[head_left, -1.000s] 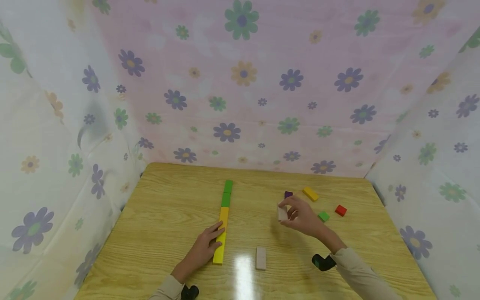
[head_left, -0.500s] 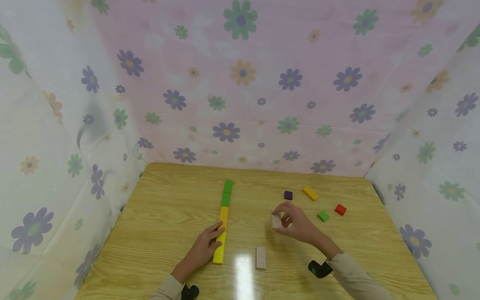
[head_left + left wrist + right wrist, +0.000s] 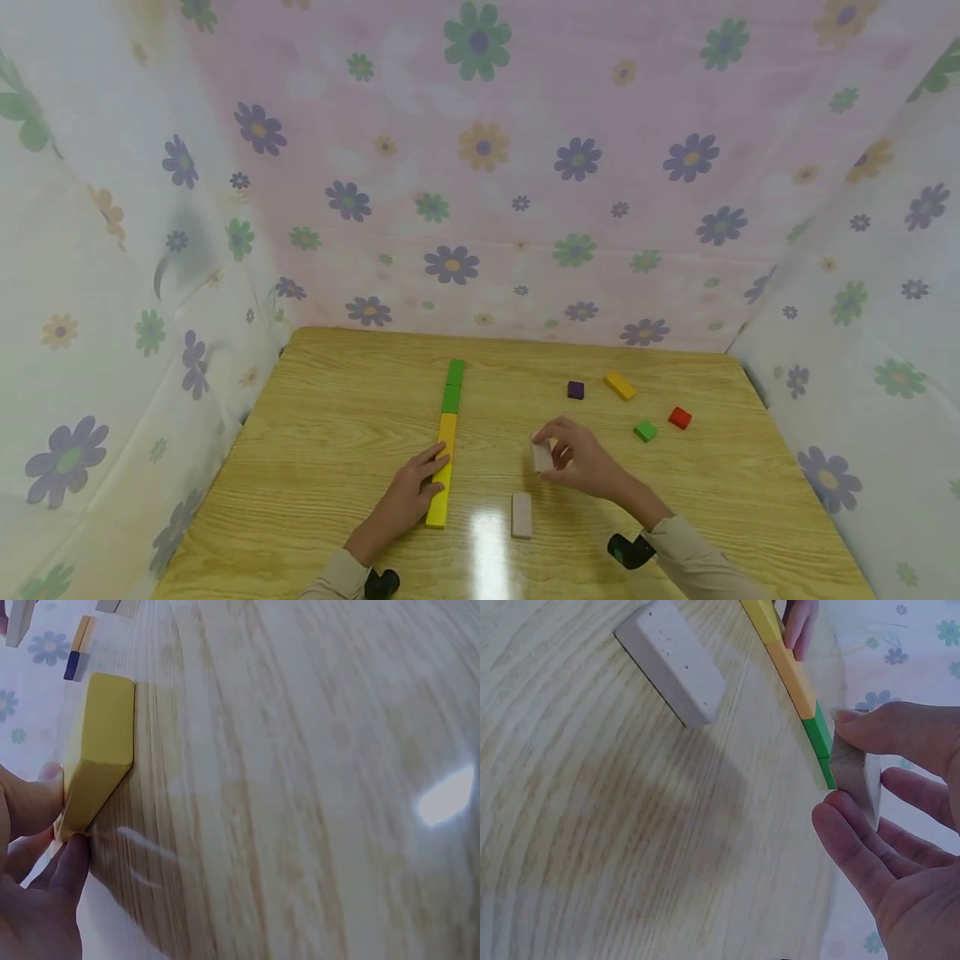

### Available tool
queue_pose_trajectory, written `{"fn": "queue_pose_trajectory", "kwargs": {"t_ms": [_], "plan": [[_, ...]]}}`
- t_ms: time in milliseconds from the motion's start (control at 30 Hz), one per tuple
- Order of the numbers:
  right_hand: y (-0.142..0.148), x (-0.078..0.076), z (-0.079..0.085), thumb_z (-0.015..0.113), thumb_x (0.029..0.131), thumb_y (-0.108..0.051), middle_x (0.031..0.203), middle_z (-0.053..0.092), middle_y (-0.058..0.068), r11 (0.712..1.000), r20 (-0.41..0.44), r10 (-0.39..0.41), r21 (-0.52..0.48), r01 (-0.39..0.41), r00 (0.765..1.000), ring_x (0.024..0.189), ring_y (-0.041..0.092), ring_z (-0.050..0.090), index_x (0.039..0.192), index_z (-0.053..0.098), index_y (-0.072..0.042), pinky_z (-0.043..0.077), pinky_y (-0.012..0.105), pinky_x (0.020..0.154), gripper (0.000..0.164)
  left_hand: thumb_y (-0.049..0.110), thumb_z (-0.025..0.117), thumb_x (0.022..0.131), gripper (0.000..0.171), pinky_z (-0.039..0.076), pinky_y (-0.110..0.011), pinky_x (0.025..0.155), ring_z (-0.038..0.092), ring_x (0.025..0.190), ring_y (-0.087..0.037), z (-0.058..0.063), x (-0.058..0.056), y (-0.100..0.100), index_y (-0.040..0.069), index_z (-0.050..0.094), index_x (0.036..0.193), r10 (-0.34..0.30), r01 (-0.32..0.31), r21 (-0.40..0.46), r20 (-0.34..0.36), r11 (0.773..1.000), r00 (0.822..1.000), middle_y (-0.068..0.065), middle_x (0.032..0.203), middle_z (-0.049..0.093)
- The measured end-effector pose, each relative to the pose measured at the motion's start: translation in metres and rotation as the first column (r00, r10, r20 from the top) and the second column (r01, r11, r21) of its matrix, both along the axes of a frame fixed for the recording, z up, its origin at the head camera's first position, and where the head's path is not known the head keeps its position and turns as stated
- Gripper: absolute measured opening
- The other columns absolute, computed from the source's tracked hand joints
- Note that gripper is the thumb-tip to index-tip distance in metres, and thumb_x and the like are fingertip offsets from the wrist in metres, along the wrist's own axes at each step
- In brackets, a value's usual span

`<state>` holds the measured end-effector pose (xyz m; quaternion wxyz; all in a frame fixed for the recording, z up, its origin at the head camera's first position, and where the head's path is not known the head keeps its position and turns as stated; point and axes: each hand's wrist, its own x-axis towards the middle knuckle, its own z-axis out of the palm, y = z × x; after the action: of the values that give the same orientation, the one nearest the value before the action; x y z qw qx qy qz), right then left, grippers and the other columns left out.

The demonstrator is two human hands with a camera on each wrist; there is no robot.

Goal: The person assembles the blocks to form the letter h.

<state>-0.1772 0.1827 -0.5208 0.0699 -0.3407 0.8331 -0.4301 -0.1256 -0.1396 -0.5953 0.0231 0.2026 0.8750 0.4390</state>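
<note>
A straight row runs away from me on the table: a yellow block [image 3: 437,510] nearest, then an orange block [image 3: 447,427], then two green blocks [image 3: 452,398]. My left hand [image 3: 408,496] lies over the row, thumb and fingers on opposite sides of the yellow block [image 3: 105,727] in the left wrist view. Right of the row, my right hand [image 3: 588,467] holds a pale wooden block [image 3: 541,457] between thumb and fingertips, above the table. The right wrist view shows this held block [image 3: 851,769] end-on. A second pale block [image 3: 521,515] lies flat nearer to me.
Toward the back right lie a purple block [image 3: 576,390], a yellow-orange block [image 3: 620,386], a small green block [image 3: 645,431] and a red block [image 3: 680,417]. Flowered cloth [image 3: 517,167] encloses the wooden table [image 3: 322,450] at the back and sides.
My right hand has carried the pale block left and toward me, bringing the purple block fully into view. My left hand has stayed in place on the row.
</note>
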Motion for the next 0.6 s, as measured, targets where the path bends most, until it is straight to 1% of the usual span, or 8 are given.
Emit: {"fn": "queue_pose_trajectory", "kwargs": {"t_ms": [133, 233, 367, 433, 500, 600], "plan": [[-0.004, 0.002, -0.005, 0.079, 0.076, -0.005, 0.111, 0.052, 0.009, 1.000, 0.022, 0.007, -0.007, -0.007, 1.000, 0.067, 0.013, 0.058, 0.112, 0.061, -0.001, 0.055, 0.026, 0.059, 0.039, 0.000, 0.057, 0.093, 0.044, 0.040, -0.047, 0.099, 0.034, 0.133, -0.036, 0.001, 0.000, 0.001, -0.005, 0.047, 0.135, 0.005, -0.005, -0.012, -0.013, 1.000, 1.000, -0.016, 0.149, 0.034], [-0.007, 0.005, -0.009, 0.079, 0.076, -0.007, 0.111, 0.052, 0.012, 1.000, 0.046, 0.003, -0.016, -0.003, 0.999, 0.066, 0.018, 0.058, 0.112, 0.061, -0.001, 0.055, 0.027, 0.059, 0.041, -0.002, 0.056, 0.092, 0.043, 0.040, -0.048, 0.098, 0.035, 0.132, -0.038, 0.002, 0.002, 0.002, -0.007, 0.047, 0.134, 0.016, -0.016, -0.023, -0.027, 1.000, 1.000, -0.018, 0.148, 0.034], [-0.010, 0.008, -0.016, 0.080, 0.076, -0.007, 0.109, 0.052, 0.014, 0.999, 0.039, 0.005, -0.031, -0.004, 0.999, 0.065, 0.024, 0.058, 0.113, 0.060, -0.001, 0.054, 0.029, 0.057, 0.042, -0.003, 0.056, 0.092, 0.043, 0.040, -0.048, 0.098, 0.035, 0.131, -0.040, 0.001, 0.003, 0.005, -0.009, 0.046, 0.134, 0.022, -0.023, -0.028, -0.033, 0.999, 0.999, -0.020, 0.147, 0.034], [-0.010, 0.009, -0.020, 0.080, 0.075, -0.006, 0.108, 0.053, 0.014, 0.999, 0.044, 0.003, -0.035, -0.001, 0.999, 0.065, 0.024, 0.059, 0.112, 0.060, 0.000, 0.054, 0.028, 0.056, 0.042, -0.003, 0.055, 0.093, 0.043, 0.040, -0.048, 0.098, 0.034, 0.131, -0.040, 0.002, 0.004, 0.006, -0.010, 0.046, 0.134, 0.019, -0.020, -0.025, -0.029, 0.999, 0.999, -0.021, 0.147, 0.033], [-0.011, 0.009, -0.025, 0.080, 0.075, -0.006, 0.108, 0.053, 0.011, 1.000, 0.055, -0.007, -0.030, 0.008, 0.998, 0.065, 0.020, 0.059, 0.112, 0.061, -0.001, 0.054, 0.027, 0.057, 0.042, -0.002, 0.055, 0.093, 0.043, 0.041, -0.048, 0.098, 0.034, 0.131, -0.040, 0.003, 0.004, 0.007, -0.010, 0.045, 0.134, 0.020, -0.021, -0.023, -0.021, 1.000, 1.000, -0.021, 0.147, 0.033], [-0.013, 0.010, -0.031, 0.080, 0.075, -0.009, 0.108, 0.053, 0.007, 0.999, 0.094, -0.029, -0.012, 0.030, 0.995, 0.067, 0.014, 0.058, 0.112, 0.061, -0.002, 0.054, 0.025, 0.059, 0.042, -0.002, 0.055, 0.093, 0.043, 0.041, -0.047, 0.098, 0.034, 0.131, -0.040, 0.006, 0.005, 0.008, -0.009, 0.045, 0.134, 0.024, -0.025, -0.022, -0.014, 0.999, 1.000, -0.021, 0.147, 0.033]]}}
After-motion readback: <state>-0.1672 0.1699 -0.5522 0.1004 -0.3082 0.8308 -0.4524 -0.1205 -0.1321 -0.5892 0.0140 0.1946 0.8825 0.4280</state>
